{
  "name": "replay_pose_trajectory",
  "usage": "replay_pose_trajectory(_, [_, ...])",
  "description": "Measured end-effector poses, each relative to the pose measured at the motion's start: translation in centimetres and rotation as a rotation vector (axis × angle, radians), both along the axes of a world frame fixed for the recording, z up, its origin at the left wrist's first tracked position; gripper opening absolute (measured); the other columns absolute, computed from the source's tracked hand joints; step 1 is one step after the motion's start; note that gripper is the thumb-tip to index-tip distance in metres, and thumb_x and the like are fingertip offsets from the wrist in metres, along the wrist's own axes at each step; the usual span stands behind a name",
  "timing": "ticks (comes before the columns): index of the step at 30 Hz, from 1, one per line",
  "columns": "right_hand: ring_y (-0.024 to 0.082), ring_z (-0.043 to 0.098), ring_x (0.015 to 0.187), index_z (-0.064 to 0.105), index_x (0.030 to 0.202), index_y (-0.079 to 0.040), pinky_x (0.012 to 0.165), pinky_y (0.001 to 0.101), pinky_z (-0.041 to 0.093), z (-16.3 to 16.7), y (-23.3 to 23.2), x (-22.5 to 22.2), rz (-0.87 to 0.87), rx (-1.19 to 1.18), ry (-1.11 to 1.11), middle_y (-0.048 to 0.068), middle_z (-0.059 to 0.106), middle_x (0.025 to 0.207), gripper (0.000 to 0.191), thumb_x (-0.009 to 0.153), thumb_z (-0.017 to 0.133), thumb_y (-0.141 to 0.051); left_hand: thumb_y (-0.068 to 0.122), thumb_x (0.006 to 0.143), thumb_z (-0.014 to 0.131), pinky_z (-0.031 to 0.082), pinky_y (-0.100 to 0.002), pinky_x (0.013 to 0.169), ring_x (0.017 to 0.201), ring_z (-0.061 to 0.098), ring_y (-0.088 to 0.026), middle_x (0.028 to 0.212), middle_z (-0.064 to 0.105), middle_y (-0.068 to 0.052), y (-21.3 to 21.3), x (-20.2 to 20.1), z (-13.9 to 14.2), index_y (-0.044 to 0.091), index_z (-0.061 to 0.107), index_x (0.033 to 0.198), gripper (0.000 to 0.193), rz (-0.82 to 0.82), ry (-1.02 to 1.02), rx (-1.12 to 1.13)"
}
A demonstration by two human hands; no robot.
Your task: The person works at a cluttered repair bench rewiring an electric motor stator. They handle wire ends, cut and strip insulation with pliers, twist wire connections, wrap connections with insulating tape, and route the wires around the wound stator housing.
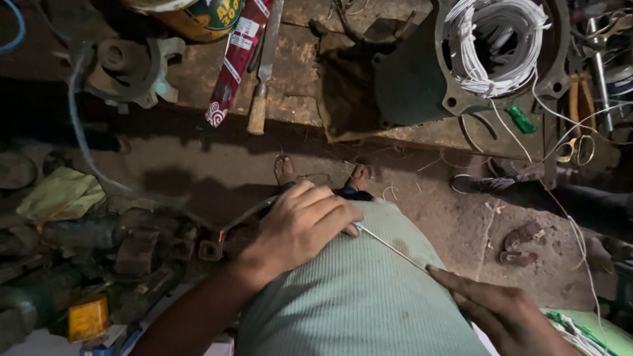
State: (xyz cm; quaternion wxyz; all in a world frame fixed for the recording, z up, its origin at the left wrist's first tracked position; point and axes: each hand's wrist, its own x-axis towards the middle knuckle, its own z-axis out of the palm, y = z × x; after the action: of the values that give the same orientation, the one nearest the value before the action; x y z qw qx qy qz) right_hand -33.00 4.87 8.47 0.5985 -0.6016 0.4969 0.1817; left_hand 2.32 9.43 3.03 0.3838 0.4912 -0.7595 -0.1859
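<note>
My left hand point(303, 224) rests against my pale green ribbed shirt point(356, 290), its fingers closed on one end of a thin white wire point(392, 249). The wire runs taut down to the right to my right hand point(501, 313), which pinches its other end near the lower right corner. Below me my two feet point(285, 170) stand in sandals on the dirt floor.
A wooden bench point(297, 79) ahead carries a motor housing point(422, 79) wound with white wire point(494, 46), a wooden-handled file point(260, 99), a red packet point(231, 66), scissors point(575, 148) and a paint tin. Metal parts point(132, 250) lie at left. Another person's shoe point(475, 183) is at right.
</note>
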Motion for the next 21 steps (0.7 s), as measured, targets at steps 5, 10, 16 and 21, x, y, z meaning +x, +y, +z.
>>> replay_pose_trajectory(5, [0.019,0.072,0.124,0.029,0.159,-0.040,0.115,0.0330,0.050,1.8,1.1,-0.7,0.692,-0.070,0.538,0.000,0.058,0.148,0.071,0.095,0.056,-0.054,0.021,0.093,0.073,0.046,-0.035,0.080,0.090,0.064,-0.017,0.094,0.069,0.001,0.1,-0.4,0.6,0.010,0.069,0.097,0.012,-0.017,-0.043,0.016])
replay_pose_trajectory(10, [0.029,0.069,0.125,0.058,0.156,-0.024,0.104,0.0400,0.049,-0.7,0.9,-2.1,0.172,-0.026,-0.105,0.009,0.075,0.135,0.060,0.099,0.056,-0.042,0.020,0.091,0.074,0.045,-0.035,0.078,0.090,0.064,-0.017,0.095,0.069,0.000,-0.5,-0.4,0.3,0.010,0.070,0.097,0.013,-0.046,-0.027,-0.001])
replay_pose_trajectory(16, [0.030,0.064,0.126,0.056,0.155,-0.015,0.106,0.0433,0.042,-0.9,1.1,-2.2,0.187,-0.114,-0.145,0.013,0.075,0.135,0.059,0.097,0.062,-0.028,0.015,0.089,0.073,0.045,-0.035,0.080,0.088,0.064,-0.017,0.094,0.069,0.000,-0.3,-0.2,-0.2,0.009,0.069,0.099,0.012,-0.087,0.040,0.007])
replay_pose_trajectory(21, [0.023,0.071,0.118,0.061,0.147,-0.015,0.101,0.0374,0.050,-0.8,1.1,0.5,0.072,-0.148,-0.035,0.008,0.075,0.128,0.055,0.093,0.065,-0.024,0.008,0.090,0.074,0.047,-0.038,0.079,0.087,0.065,-0.020,0.090,0.069,-0.002,-1.2,-0.5,-0.4,0.010,0.067,0.098,0.011,-0.028,0.072,0.061])
